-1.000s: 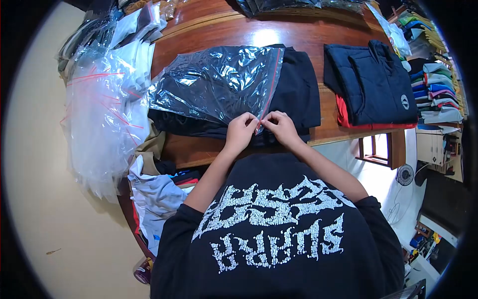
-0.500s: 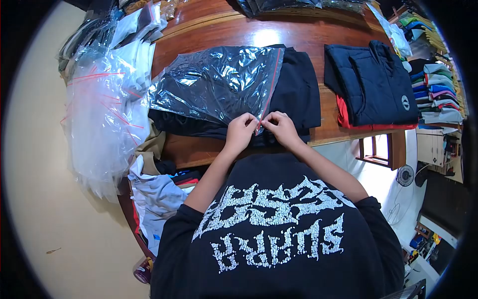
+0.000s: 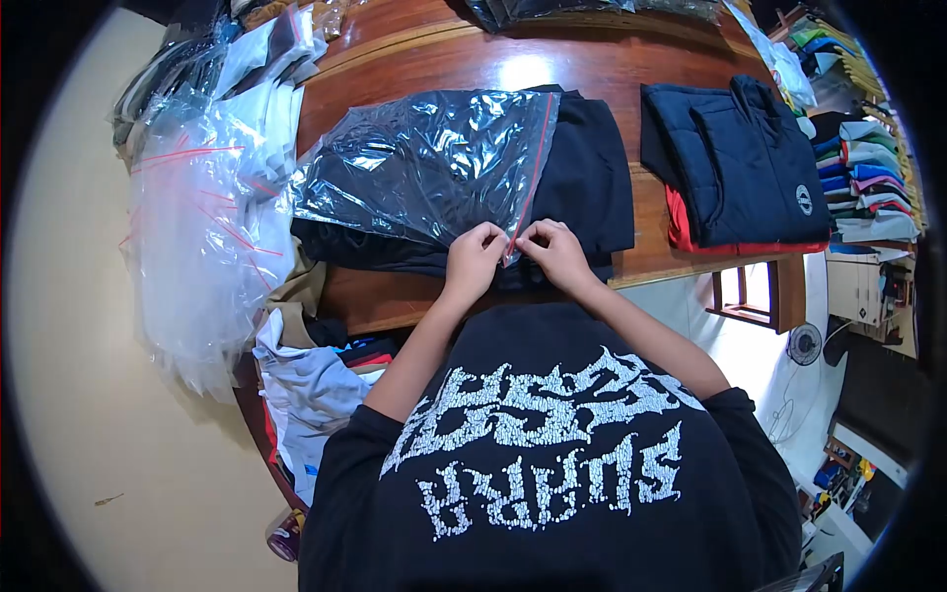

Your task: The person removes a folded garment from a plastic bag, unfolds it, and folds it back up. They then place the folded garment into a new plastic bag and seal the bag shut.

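A clear plastic bag (image 3: pixel 424 158) with a red seal strip along its right edge lies over folded black clothing (image 3: pixel 592 178) on the wooden table (image 3: pixel 395 69). My left hand (image 3: pixel 475 261) pinches the bag's near corner, just left of the strip's lower end. Close beside it, my right hand (image 3: pixel 557 255) pinches the same corner from the right. The fingertips of both hands nearly meet there. Shiny plastic covers most of the black fabric, which shows uncovered to the right of the strip.
Many clear bags with red strips (image 3: pixel 197 247) hang over the table's left side. Below them is a heap of clothes (image 3: pixel 306 375). A folded navy jacket (image 3: pixel 755 168) lies on something red at right. Stacked garments (image 3: pixel 873 187) stand beyond, and wrapped items (image 3: pixel 592 10) lie at the far edge.
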Demonstrator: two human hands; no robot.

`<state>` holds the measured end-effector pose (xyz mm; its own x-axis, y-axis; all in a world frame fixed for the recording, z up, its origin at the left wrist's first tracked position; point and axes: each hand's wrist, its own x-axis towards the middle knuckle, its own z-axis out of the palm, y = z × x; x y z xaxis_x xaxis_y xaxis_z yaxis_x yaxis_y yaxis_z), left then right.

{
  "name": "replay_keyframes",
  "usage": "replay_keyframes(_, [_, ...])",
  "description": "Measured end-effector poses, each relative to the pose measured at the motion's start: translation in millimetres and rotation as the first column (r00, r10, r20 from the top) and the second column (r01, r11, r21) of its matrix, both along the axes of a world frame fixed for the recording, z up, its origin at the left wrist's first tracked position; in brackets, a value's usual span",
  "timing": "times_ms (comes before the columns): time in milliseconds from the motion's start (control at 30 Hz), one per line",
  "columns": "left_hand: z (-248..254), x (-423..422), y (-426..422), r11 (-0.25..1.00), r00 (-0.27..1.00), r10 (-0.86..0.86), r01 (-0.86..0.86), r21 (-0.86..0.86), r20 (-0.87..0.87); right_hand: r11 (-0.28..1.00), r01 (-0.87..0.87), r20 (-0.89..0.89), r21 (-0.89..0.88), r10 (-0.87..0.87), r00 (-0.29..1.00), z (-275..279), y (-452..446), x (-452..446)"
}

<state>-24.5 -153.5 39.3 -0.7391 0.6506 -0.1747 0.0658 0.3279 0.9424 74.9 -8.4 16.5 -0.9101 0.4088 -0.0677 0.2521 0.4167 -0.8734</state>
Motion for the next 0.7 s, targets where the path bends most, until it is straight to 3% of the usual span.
replay_keyframes(167, [-1, 0, -1, 1.0, 1.0, 0.002, -0.002, -0.019, 0.001, 0.998, -0.024, -0.006, 0.057, 0.024, 1.0, 2, 1, -3])
replay_keyframes(233, [-2, -1, -1, 0.997, 1.0, -0.023, 0.022, -0.076, -0.008, 0.949, 0.101, 0.075, -0.299, -0.082, 0.994, 2, 3, -9])
replay_keyframes(300, [2, 0, -1, 0.994, 0.999, -0.04, 0.036, -0.107, -0.032, 0.969, 0.105, 0.03, -0.224, -0.101, 0.994, 10, 11, -13])
replay_keyframes(367, [11, -1, 1, 0.989, 0.997, -0.061, 0.053, -0.138, -0.054, 0.965, 0.071, 0.245, -0.252, -0.007, 0.969, 36, 19, -16])
replay_keyframes(433, [21, -3, 3, 0.994, 0.997, -0.076, 0.076, -0.077, -0.007, 0.943, 0.085, 0.256, -0.321, 0.001, 0.967, 45, 22, -17])
replay_keyframes(500, [35, -6, 9, 0.988, 0.99, -0.099, 0.087, -0.127, -0.096, 0.898, 0.115, 0.308, -0.425, 0.024, 0.951, 51, 23, -19])
replay_keyframes(567, [48, -7, 17, 0.973, 0.927, -0.113, 0.029, -0.23, -0.358, 0.879, 0.115, 0.301, -0.463, 0.034, 0.953, 44, 23, -18])
replay_keyframes(700, [33, -13, 25, 0.954, 0.952, -0.181, 0.109, -0.279, -0.248, 0.796, 0.107, 0.231, -0.595, 0.042, 0.972, 21, 25, -11])
